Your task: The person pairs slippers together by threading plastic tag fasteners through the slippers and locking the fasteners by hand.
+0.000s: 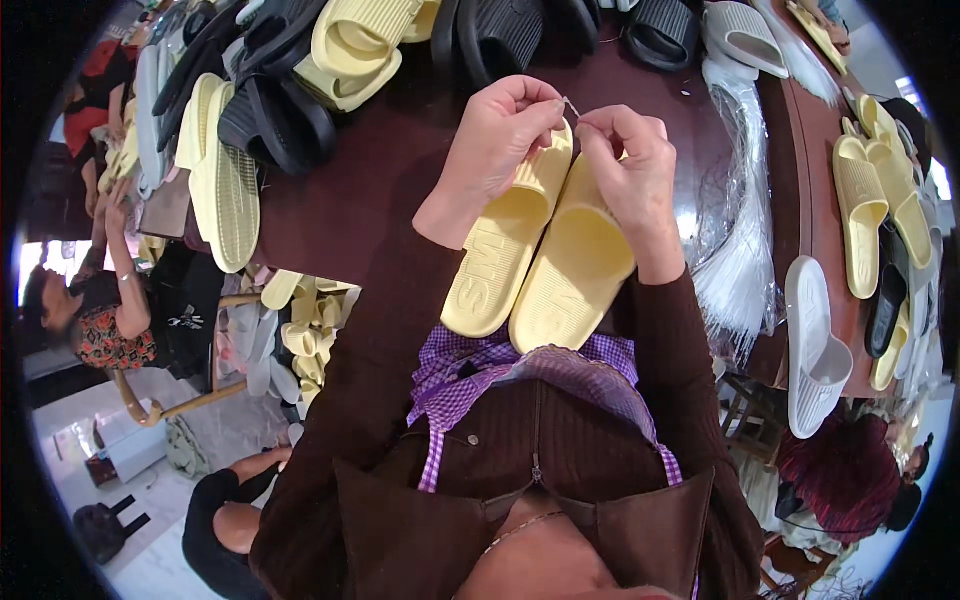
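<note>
A pair of pale yellow slide sandals lies at the table's near edge, toes away from me: a left slide (490,275) and a right slide (572,275), side by side. Over their straps, my left hand (492,150) is closed in a pinch on a thin whitish strand (568,104). My right hand (635,175) pinches close to the strand's other end, its thumb and forefinger pressed together. How the strand runs around the straps is hidden by my fingers. To the right hangs a bundle of similar long white strands (738,270) in clear plastic wrap.
Black slides (275,125) and yellow slides (365,35) pile up along the far left of the dark red table (345,215). A white slide (815,350) rests at the right edge, near more yellow slides (858,205). Another person (120,315) works at the left.
</note>
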Available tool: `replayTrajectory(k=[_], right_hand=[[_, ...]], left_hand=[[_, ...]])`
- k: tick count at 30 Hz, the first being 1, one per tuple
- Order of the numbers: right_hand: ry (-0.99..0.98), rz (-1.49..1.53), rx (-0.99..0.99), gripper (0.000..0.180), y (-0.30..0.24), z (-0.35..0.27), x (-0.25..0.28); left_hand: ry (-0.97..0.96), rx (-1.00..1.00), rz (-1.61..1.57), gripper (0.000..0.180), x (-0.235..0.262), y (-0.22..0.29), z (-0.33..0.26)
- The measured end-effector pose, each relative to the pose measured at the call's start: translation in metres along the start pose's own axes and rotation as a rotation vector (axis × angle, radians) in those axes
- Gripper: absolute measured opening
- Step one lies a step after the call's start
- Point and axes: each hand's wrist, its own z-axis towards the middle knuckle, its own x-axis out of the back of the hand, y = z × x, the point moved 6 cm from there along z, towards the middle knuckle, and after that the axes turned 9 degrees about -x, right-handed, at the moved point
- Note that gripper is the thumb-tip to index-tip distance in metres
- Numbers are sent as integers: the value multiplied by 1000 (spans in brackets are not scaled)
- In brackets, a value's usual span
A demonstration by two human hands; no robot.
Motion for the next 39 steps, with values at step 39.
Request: replayTrajectory(k=[39], right_hand=[[67,-47,-22,5,-3,-2,3]], left_hand=[[105,-642,848,5,-21,25,-23]])
